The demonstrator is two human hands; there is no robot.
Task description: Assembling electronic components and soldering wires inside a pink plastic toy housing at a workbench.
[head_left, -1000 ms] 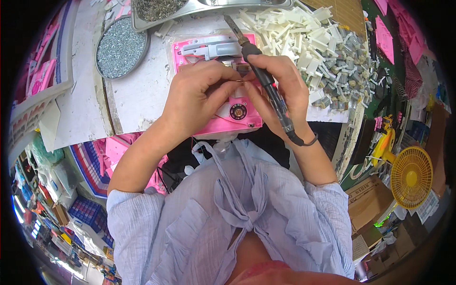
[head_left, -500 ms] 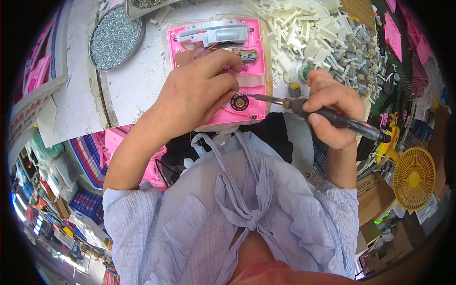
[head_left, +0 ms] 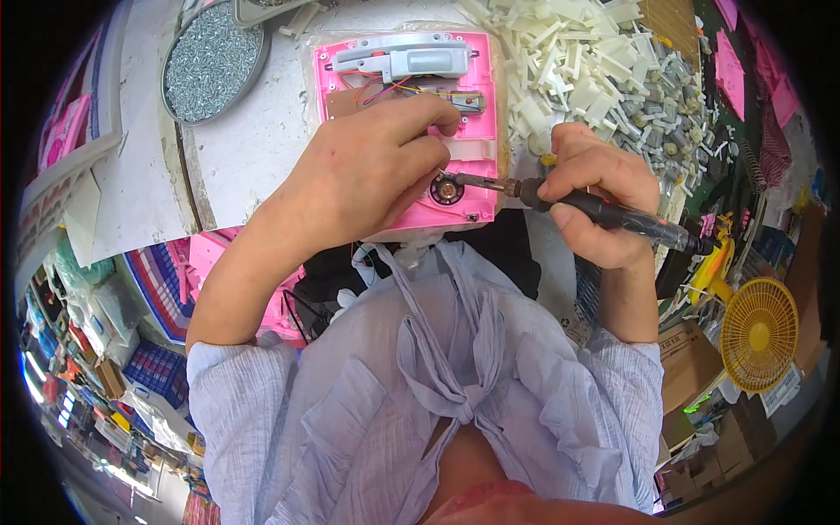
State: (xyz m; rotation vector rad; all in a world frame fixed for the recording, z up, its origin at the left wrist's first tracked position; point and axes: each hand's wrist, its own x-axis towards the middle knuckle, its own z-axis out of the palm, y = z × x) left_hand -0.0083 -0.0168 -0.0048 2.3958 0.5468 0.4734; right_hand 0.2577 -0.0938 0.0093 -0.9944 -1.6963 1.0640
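A pink plastic housing [head_left: 420, 215] lies open-side up on the worktable, with a grey moulded part [head_left: 437, 61] along its far side. Near its front right corner sits a small round black speaker [head_left: 447, 191]. My left hand [head_left: 367, 166] reaches over the housing, its fingers pinched at the speaker's upper edge on what looks like a thin wire; the fingers largely hide it. My right hand [head_left: 604, 197] grips the black handle of a soldering iron [head_left: 634, 222] like a pen. The iron's tip points left and rests at the speaker's edge, close to my left fingertips.
A round tray of small silver screws [head_left: 214, 66] stands at the far left. White plastic parts [head_left: 577, 66] lie heaped beyond the housing to the right, beside a pile of small grey parts [head_left: 669, 105]. A yellow fan [head_left: 759, 334] is at the right.
My right hand has moved slightly left, bringing the soldering iron's tip in closer to the speaker's edge. My left hand keeps its pinch there. The whole view has shifted a little.
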